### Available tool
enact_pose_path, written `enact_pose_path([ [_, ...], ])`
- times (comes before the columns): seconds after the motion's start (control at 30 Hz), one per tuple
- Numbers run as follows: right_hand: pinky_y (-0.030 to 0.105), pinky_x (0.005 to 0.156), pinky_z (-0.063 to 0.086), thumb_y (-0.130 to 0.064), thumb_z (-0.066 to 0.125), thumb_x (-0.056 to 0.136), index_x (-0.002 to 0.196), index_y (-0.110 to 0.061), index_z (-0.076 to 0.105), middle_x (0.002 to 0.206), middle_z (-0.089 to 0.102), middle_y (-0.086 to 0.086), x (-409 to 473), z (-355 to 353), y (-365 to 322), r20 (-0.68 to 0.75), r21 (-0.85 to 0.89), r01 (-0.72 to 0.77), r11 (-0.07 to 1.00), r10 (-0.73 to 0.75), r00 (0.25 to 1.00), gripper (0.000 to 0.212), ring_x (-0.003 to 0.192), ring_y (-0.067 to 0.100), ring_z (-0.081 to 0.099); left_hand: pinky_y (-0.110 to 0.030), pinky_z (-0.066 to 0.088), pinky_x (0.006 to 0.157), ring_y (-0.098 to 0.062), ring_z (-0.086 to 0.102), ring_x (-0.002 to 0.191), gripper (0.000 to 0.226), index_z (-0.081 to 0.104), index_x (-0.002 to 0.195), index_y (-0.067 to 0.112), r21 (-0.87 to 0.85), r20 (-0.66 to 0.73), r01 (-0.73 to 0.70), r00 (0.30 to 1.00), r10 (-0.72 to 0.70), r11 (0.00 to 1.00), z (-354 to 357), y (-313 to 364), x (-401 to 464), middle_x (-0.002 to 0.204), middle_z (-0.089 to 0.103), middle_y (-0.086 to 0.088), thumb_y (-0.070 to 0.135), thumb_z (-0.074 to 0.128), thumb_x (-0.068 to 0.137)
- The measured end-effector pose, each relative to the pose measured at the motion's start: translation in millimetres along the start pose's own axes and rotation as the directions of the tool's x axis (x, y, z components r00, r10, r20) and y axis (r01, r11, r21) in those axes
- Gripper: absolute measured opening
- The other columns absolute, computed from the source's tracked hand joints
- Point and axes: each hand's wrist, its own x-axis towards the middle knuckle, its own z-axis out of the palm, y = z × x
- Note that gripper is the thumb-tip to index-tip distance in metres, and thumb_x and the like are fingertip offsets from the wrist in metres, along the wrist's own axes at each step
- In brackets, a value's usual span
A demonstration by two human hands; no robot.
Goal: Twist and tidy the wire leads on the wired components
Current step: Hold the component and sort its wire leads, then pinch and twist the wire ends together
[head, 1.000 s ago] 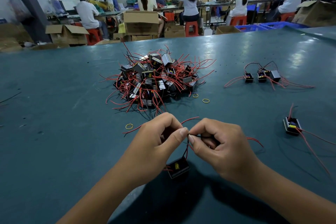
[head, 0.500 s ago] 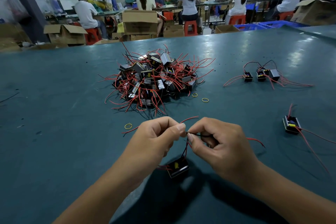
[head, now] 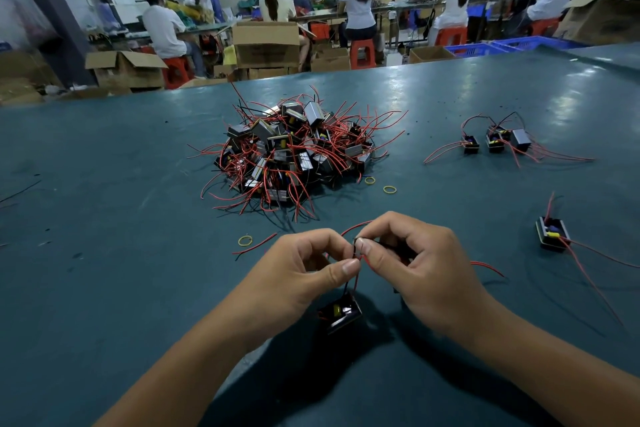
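A small black boxed component [head: 340,314] with a yellow part inside hangs just above the green table, below my hands. Its red and black leads [head: 352,282] run up between my fingertips. My left hand [head: 301,277] pinches the leads between thumb and forefinger. My right hand [head: 420,267] pinches the same leads just above, fingertip to fingertip with the left. Loose red lead ends stick out left [head: 256,246] and right [head: 486,265] of my hands.
A big heap of black components with red wires [head: 294,152] lies mid-table. Three components [head: 493,142] sit at the far right, one more [head: 552,234] at the right. Yellow rubber bands [head: 245,240] [head: 389,189] lie about. People work at benches behind the table.
My hands have drawn closer and the right one has risen slightly above the left on the leads. The component still hangs beneath them.
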Motion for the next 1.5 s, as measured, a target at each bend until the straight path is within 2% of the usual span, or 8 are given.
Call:
enact_pose_path([
  [0.3,0.037,0.051,0.039,-0.030,0.064,0.088,0.084,-0.026,0.065,0.057,0.049,0.001,4,0,5,-0.023,0.020,-0.064,0.998,0.064,0.998,0.006,0.053,0.022,0.043,-0.030,0.030,0.056,-0.016,0.039,0.059,0.030,0.068,0.081,0.021,0.200,-0.091,-0.015,0.995,0.034,0.980,-18,1,1,0.063,0.052,-0.004,0.050,0.073,0.082],
  [0.5,0.053,0.077,0.052,-0.043,0.065,0.083,0.099,-0.033,0.061,0.082,0.068,-0.004,6,-1,6,0.098,0.105,-0.160,0.981,0.150,0.984,0.019,0.078,0.022,0.065,-0.019,0.036,0.050,-0.012,0.042,0.054,0.020,0.062,0.091,0.006,0.047,-0.028,0.057,0.998,-0.056,0.997,-13,3,1,0.075,0.072,0.005,0.025,0.065,0.096],
  [0.73,0.022,0.069,0.048,-0.035,0.070,0.082,0.110,-0.029,0.061,0.079,0.063,-0.006,8,-10,10,0.153,0.185,-0.204,0.961,0.177,0.972,0.030,0.073,0.008,0.058,-0.021,0.033,0.051,-0.011,0.039,0.053,0.019,0.067,0.084,0.018,-0.037,0.029,0.155,0.988,-0.154,0.987,-15,7,-1,0.071,0.065,-0.002,0.036,0.067,0.090],
  [0.87,0.024,0.081,0.051,-0.044,0.067,0.085,0.117,-0.034,0.055,0.095,0.067,-0.012,14,-23,13,0.181,-0.005,-0.129,0.992,0.128,0.975,0.036,0.085,0.006,0.063,-0.021,0.037,0.050,-0.013,0.044,0.055,0.014,0.066,0.087,0.020,0.048,-0.032,0.151,0.988,-0.150,0.987,-20,4,0,0.077,0.068,-0.001,0.033,0.067,0.091],
  [1.0,0.021,0.096,0.044,-0.069,0.058,0.082,0.126,-0.043,0.047,0.112,0.060,-0.025,20,-49,19,0.470,-0.361,-0.013,0.933,0.194,0.861,0.053,0.113,-0.001,0.056,-0.017,0.040,0.052,-0.004,0.046,0.054,0.018,0.064,0.087,0.026,0.328,-0.170,0.143,0.981,-0.091,0.934,-29,1,0,0.068,0.063,0.012,0.039,0.055,0.098],
  [1.13,0.017,0.086,0.044,-0.074,0.064,0.071,0.119,-0.045,0.043,0.103,0.056,-0.026,18,-54,23,0.524,-0.556,0.070,0.829,0.284,0.803,0.060,0.101,-0.006,0.053,-0.019,0.042,0.059,-0.002,0.051,0.062,0.041,0.059,0.086,0.032,0.591,-0.125,0.139,0.989,-0.080,0.795,-38,2,-4,0.078,0.060,0.019,0.072,0.052,0.080],
  [1.33,0.022,0.073,0.045,-0.051,0.065,0.086,0.096,-0.032,0.054,0.090,0.060,-0.016,20,-46,19,0.473,-0.656,0.083,0.750,0.322,0.820,0.024,0.080,0.004,0.053,-0.016,0.041,0.059,0.002,0.054,0.070,0.027,0.059,0.087,0.032,0.785,0.023,0.139,0.968,-0.252,0.604,-46,0,-9,0.078,0.061,0.023,0.057,0.070,0.084],
  [1.5,0.028,0.060,0.053,-0.051,0.069,0.081,0.091,-0.030,0.063,0.079,0.069,-0.003,19,-40,11,0.350,-0.256,-0.211,0.943,0.294,0.890,0.024,0.070,0.019,0.063,-0.032,0.049,0.070,-0.009,0.061,0.071,0.015,0.069,0.092,0.021,0.315,0.047,0.149,0.984,-0.172,0.937,-31,7,-4,0.079,0.069,0.004,0.037,0.069,0.092],
])
